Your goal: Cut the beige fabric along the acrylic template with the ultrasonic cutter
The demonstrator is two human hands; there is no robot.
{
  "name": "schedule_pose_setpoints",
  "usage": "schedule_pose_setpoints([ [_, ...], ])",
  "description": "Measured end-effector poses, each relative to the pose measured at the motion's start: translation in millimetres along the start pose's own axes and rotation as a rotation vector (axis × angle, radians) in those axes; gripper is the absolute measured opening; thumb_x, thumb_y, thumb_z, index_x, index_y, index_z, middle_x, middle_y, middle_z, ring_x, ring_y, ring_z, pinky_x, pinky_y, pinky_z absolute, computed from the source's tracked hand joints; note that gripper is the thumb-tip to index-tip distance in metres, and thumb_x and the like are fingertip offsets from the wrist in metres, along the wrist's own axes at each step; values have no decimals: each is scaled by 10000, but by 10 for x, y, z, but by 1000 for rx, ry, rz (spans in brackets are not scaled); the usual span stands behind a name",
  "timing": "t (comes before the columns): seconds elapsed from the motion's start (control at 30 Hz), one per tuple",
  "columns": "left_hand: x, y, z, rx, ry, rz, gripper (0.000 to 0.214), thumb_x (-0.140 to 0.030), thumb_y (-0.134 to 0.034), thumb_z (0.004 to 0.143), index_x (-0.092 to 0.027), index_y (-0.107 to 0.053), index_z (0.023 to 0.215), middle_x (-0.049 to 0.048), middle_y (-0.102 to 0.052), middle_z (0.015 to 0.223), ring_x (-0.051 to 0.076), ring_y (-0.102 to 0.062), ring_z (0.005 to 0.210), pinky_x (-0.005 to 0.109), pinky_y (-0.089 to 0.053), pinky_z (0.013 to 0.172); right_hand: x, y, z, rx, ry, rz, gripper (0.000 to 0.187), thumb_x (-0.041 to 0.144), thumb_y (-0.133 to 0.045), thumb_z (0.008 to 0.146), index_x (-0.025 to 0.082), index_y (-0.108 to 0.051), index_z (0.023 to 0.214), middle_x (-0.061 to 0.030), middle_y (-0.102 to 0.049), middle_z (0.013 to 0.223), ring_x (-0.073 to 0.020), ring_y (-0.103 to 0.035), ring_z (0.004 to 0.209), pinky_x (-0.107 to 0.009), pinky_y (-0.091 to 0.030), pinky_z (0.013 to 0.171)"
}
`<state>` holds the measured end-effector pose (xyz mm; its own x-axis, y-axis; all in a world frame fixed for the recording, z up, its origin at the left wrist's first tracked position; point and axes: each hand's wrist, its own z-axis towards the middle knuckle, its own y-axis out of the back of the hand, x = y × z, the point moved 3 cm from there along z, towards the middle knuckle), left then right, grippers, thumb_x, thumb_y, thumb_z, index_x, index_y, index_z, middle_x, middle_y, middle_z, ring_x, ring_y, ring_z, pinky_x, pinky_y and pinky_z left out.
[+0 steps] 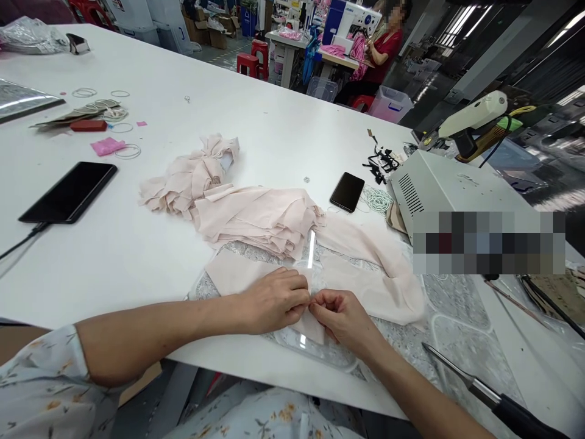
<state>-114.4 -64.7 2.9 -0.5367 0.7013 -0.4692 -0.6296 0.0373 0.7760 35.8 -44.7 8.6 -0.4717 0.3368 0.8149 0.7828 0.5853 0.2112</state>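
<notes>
Pale pink fabric (384, 299) lies spread over a patterned mat (452, 299) in front of me. My left hand (278, 299) is closed, its fingers pinching the cloth near the front edge of the mat. Fingertip to fingertip with it, my right hand (340, 314) pinches the same cloth, thumb against index finger. Whether anything smaller sits between the fingertips is hidden. Beyond the hands rests a stack of pale pink fabric pieces (260, 216), and behind that to the left a crumpled fabric heap (192, 174).
A soldering iron-like tool (475, 387) with a metal tip lies at the right front. Behind it stands a grey metal box (461, 189). Two phones, a black one (68, 192) on a cable and a smaller one (347, 192), lie on the white table (146, 262). A person sits at a sewing machine (351, 27).
</notes>
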Motion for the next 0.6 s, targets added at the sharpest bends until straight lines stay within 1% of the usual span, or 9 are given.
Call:
schedule_pose_setpoints([
  [0.17,10,7,13,-21,10,-50,191,4,-454,738,-151,-510,642,17,-543,706,115,-471,649,227,-428,649,-40,-13,18,-37,11,24,175,323,-577,654,190,-514,560,92,-364,417,-42,-298,348,-216,-212,373],
  [0.33,41,18,24,-15,53,-103,166,3,-481,691,-150,-516,637,18,-564,725,110,-507,659,209,-440,643,-54,-5,17,-61,-9,41,185,336,-586,641,195,-496,560,92,-357,438,-44,-309,360,-212,-235,373],
  [0.47,40,51,24,0,74,-132,140,-20,-519,724,-147,-558,682,18,-582,743,114,-537,681,213,-459,670,-39,11,1,-33,-33,37,217,377,-603,666,188,-529,593,87,-380,422,-50,-320,347,-211,-236,364],
  [0.6,23,79,24,40,100,-198,87,-74,-585,769,-149,-621,792,35,-608,838,131,-571,754,232,-480,725,-25,18,-10,-2,-33,27,306,442,-616,690,193,-493,562,90,-360,376,-43,-288,332,-207,-211,363],
])
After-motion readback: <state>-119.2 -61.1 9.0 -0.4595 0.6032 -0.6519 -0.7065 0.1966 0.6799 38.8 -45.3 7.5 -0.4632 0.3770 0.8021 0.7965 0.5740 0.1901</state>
